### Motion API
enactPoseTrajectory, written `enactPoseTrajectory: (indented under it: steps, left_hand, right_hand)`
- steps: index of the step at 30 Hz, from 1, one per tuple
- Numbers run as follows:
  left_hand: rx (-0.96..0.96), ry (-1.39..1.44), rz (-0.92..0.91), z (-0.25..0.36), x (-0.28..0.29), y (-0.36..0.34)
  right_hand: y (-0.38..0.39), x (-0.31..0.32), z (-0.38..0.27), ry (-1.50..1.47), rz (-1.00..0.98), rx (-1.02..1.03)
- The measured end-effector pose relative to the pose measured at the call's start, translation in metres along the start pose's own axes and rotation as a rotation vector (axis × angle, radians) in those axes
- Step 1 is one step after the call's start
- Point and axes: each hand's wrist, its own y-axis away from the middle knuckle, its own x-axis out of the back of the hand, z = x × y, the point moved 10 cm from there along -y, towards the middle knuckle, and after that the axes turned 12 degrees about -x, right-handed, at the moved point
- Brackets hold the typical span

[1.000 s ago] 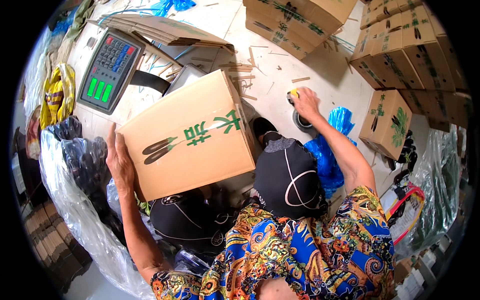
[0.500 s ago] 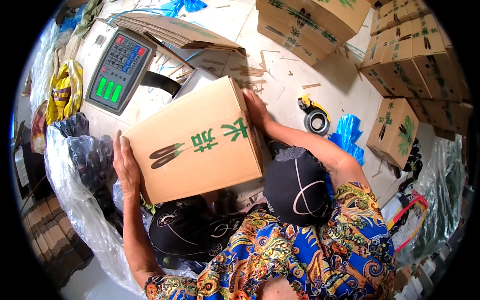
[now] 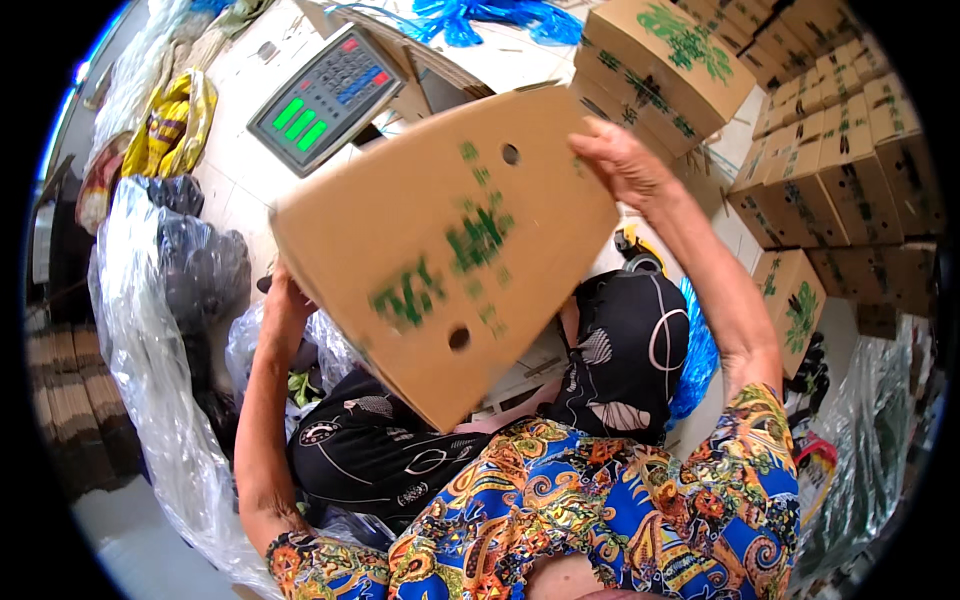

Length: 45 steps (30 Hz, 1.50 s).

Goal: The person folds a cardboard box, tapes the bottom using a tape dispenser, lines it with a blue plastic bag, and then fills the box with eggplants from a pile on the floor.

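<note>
Tilted between my hands is a brown cardboard box (image 3: 370, 235), one broad face turned toward me. That face carries green printing and two round holes. My right hand (image 3: 628, 165) grips its upper right edge, with the thumb lying over the face. At the lower left edge, my left hand (image 3: 290, 297) holds the box from the side; its fingers are mostly hidden behind the cardboard. Beyond the box stands a digital scale display (image 3: 325, 100) with green lit digits; its weighing plate is covered from view.
Stacked cartons (image 3: 660, 75) stand at the back, with more cartons (image 3: 830, 165) at the right. A tape dispenser (image 3: 640, 245) lies right of my knees, by blue plastic (image 3: 700, 355). Clear plastic bags (image 3: 150, 290) line the left, below a yellow sack (image 3: 170, 125).
Both hands have lifted the box off the scale area and tipped it, so the face with two holes shows instead of the eggplant picture. My right hand has shifted up and right.
</note>
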Motion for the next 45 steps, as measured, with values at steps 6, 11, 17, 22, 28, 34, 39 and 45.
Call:
enactPoseTrajectory:
  steps: [6,11,17,22,28,34,39,45]
  left_hand:
    - [0.226,0.223,0.229,-0.010,0.014,0.010]
    - [0.058,0.404,0.141,0.075,-0.063,0.000]
    - [-0.115,0.060,0.238,0.014,-0.087,-0.001]
    - [-0.050,-0.049,0.228,0.028,-0.090,-0.007]
    - [-0.023,0.422,0.278,0.010,-0.086,0.002]
    - [0.133,-0.181,0.320,-0.081,-0.062,0.027]
    - [0.015,-0.439,0.492,-0.114,-0.104,0.015]
    - [0.187,0.124,0.175,-0.141,-0.235,-0.007]
  right_hand:
    - [0.084,-0.163,-0.040,0.894,-0.068,0.183]
    - [0.135,-0.249,0.078,1.743,-0.192,0.712]
    - [0.136,-0.251,0.124,1.637,-0.322,0.445]
    - [0.073,-0.150,0.058,1.630,0.583,0.500]
    - [0.033,-0.049,0.094,0.770,0.428,-0.051]
    - [0.037,0.008,0.141,0.268,0.343,-0.312]
    - [0.017,0.081,0.177,0.877,0.733,-0.143]
    - [-0.021,0.086,0.285,0.419,0.710,-0.276]
